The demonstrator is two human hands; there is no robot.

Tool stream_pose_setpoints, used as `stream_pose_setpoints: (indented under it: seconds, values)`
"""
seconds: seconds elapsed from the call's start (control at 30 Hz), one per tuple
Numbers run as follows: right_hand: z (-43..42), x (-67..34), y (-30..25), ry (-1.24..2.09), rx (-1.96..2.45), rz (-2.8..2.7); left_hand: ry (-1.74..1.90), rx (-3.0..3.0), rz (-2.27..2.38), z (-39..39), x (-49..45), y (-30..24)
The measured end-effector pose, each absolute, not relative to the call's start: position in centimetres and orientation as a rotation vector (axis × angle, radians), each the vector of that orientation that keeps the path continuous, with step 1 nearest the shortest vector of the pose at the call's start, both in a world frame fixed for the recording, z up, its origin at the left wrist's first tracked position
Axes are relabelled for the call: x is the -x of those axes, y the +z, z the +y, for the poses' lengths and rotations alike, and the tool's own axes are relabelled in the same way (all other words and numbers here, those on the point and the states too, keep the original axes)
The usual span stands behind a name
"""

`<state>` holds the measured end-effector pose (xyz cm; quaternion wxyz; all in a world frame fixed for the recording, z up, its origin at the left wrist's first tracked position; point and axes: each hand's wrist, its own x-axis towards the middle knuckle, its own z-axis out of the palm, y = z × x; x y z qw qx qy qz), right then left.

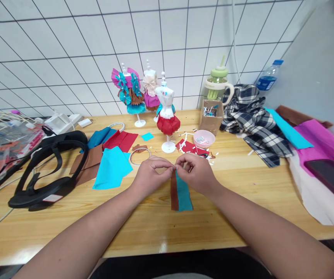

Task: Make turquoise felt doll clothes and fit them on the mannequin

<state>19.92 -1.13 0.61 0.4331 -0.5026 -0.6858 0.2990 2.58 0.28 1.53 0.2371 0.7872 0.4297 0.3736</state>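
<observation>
A layered strip of brown and teal crepe paper (185, 197) hangs down over the table's near middle. At its top end the fingertips of my left hand (152, 173) and my right hand (196, 173) meet, both pinching the paper. The pinched edge is mostly hidden behind the fingers. Just beyond my hands stands a small white dress-form (165, 96) with a puffed red paper skirt (168, 124). Red paper scraps (192, 146) and white bits lie right of its base.
Bright blue paper (111, 170) and a black head strap (53, 190) lie left. Two dressed mini dress-forms (135, 97) stand behind. A pink dish (204, 138), cardboard box (210, 122), green jug (217, 83), plaid cloth (251, 116) and dark phone (331, 178) are on the right.
</observation>
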Motion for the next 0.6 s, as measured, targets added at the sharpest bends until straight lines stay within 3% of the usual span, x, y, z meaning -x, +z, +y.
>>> stream_pose_setpoints:
  seconds: [0.13,0.23,0.33,0.5,0.6]
  values:
    - [-0.4,-20.3,0.7,1.219,1.176,-1.355,1.011,-2.084,1.189,0.2,-2.5,1.8]
    - [0.3,-21.2,0.8,1.339,1.133,-1.199,1.012,-2.057,1.180,0.2,-2.5,1.8]
    - [1.0,-22.4,0.4,1.160,1.194,-1.260,1.017,-2.051,1.157,0.3,-2.5,1.8]
    - [2.0,-24.2,-0.8,0.459,1.419,-1.809,1.021,-2.056,1.163,0.3,-2.5,1.6]
    - [2.0,-24.3,-1.2,0.311,1.482,-1.937,1.039,-2.075,1.157,0.3,-2.4,1.7]
